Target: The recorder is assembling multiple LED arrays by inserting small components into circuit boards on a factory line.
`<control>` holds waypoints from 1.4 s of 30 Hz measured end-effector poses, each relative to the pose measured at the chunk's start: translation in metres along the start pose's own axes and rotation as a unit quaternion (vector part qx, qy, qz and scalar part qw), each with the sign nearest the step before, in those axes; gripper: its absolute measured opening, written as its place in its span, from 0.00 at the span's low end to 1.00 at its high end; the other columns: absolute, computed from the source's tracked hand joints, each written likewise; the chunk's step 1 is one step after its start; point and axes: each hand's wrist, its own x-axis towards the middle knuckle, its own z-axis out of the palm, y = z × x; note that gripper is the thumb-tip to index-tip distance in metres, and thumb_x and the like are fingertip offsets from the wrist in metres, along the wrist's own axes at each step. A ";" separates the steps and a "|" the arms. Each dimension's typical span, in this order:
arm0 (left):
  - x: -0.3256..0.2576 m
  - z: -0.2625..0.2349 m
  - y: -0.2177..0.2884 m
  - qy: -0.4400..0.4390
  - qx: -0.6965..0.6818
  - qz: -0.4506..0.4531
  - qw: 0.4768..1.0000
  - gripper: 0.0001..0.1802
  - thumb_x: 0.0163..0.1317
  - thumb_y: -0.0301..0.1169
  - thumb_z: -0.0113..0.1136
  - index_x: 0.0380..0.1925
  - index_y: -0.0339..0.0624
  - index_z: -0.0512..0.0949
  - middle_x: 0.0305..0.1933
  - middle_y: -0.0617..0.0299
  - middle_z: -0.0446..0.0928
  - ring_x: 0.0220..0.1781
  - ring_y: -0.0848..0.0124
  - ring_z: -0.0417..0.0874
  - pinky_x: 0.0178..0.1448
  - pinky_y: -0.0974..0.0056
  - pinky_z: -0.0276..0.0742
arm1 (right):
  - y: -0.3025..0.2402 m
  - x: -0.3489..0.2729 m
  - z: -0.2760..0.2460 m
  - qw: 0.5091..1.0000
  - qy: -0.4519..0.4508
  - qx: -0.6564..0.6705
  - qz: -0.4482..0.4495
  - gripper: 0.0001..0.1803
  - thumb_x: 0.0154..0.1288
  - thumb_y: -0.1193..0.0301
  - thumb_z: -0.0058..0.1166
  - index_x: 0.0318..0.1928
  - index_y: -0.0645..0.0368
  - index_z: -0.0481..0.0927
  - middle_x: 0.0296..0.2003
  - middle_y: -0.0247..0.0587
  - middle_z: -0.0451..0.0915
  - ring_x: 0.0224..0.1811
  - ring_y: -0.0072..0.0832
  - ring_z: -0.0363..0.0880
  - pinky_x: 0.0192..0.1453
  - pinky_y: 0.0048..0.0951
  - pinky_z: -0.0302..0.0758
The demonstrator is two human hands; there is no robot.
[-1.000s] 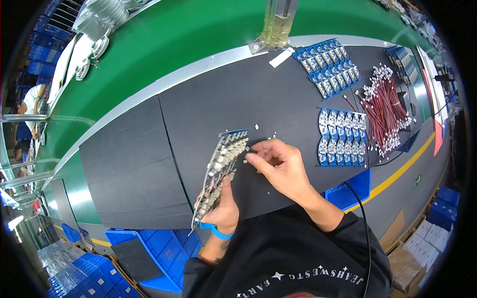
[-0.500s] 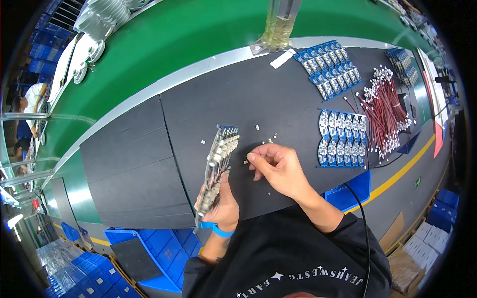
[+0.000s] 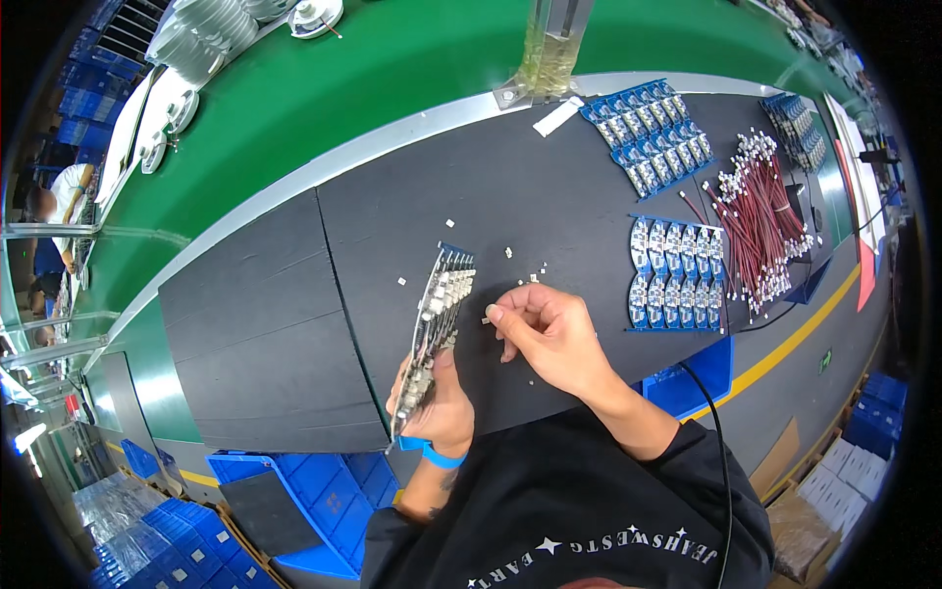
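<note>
My left hand (image 3: 439, 407) is closed round the lower end of a circuit board panel (image 3: 432, 324), held on edge and tilted above the dark mat. White connectors crowd its right-hand face; whether it is one panel or a stack I cannot tell. My right hand (image 3: 554, 334) hovers just to the right, thumb and forefinger pinched; anything between them is too small to make out. By the thumb tip shows a small white connector (image 3: 485, 321). More loose white pieces lie on the mat, one (image 3: 450, 223) beyond the panel, another (image 3: 401, 282) to its left.
Blue-edged board panels (image 3: 675, 275) lie at right, more (image 3: 648, 137) behind them. Beside them is a heap of red wire leads (image 3: 760, 221) with white plugs. A metal post (image 3: 554, 49) stands at the far edge by the green conveyor (image 3: 392, 59). Blue crates (image 3: 314, 501) are below.
The panel in my left hand has turned slightly. A small white piece now lies beyond its top end. My right hand has barely moved. A white round part has appeared on the green conveyor.
</note>
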 end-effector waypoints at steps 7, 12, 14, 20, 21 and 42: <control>-0.010 -0.004 -0.004 -0.084 -0.041 0.016 0.996 0.09 0.56 0.20 0.64 0.36 0.25 0.80 0.37 0.52 0.83 0.36 0.69 0.82 0.46 0.65 0.76 | -0.011 0.003 0.007 0.990 -0.025 0.128 -0.054 0.10 0.66 0.72 0.56 0.40 0.69 0.76 0.28 0.35 0.79 0.24 0.15 0.75 0.26 0.18 0.73; -0.002 -0.003 -0.005 -0.095 0.001 0.054 0.994 0.10 0.52 0.16 0.64 0.36 0.27 0.78 0.38 0.41 0.82 0.40 0.51 0.86 0.47 0.58 0.81 | -0.009 0.000 0.003 0.995 -0.026 0.093 -0.008 0.10 0.66 0.72 0.56 0.40 0.69 0.76 0.28 0.35 0.78 0.23 0.15 0.75 0.26 0.18 0.73; 0.001 -0.007 -0.007 -0.078 0.020 0.046 0.996 0.10 0.52 0.16 0.64 0.36 0.27 0.77 0.38 0.40 0.82 0.41 0.50 0.86 0.47 0.58 0.81 | -0.008 -0.002 0.001 0.998 -0.018 0.056 -0.022 0.11 0.66 0.72 0.56 0.41 0.69 0.76 0.28 0.35 0.79 0.23 0.15 0.75 0.26 0.18 0.74; 0.000 -0.001 -0.002 -0.106 -0.016 0.093 0.990 0.09 0.56 0.22 0.64 0.35 0.25 0.80 0.36 0.48 0.83 0.34 0.64 0.84 0.43 0.65 0.78 | -0.021 -0.005 0.009 0.983 -0.025 0.158 -0.092 0.10 0.67 0.74 0.54 0.42 0.69 0.76 0.31 0.37 0.79 0.25 0.16 0.76 0.27 0.18 0.74; 0.001 -0.001 -0.001 -0.107 -0.016 0.098 0.989 0.09 0.57 0.22 0.64 0.35 0.25 0.80 0.36 0.47 0.83 0.34 0.64 0.84 0.43 0.65 0.78 | -0.021 -0.003 0.009 0.981 -0.035 0.175 -0.074 0.10 0.67 0.73 0.55 0.42 0.69 0.76 0.30 0.37 0.79 0.25 0.16 0.76 0.27 0.18 0.75; 0.002 0.003 0.002 -0.010 -0.074 -0.056 0.996 0.09 0.54 0.16 0.60 0.37 0.25 0.78 0.38 0.45 0.82 0.40 0.59 0.85 0.49 0.60 0.80 | -0.029 -0.012 0.001 0.984 -0.043 0.165 -0.044 0.09 0.67 0.72 0.54 0.40 0.68 0.76 0.24 0.34 0.77 0.23 0.16 0.75 0.27 0.20 0.75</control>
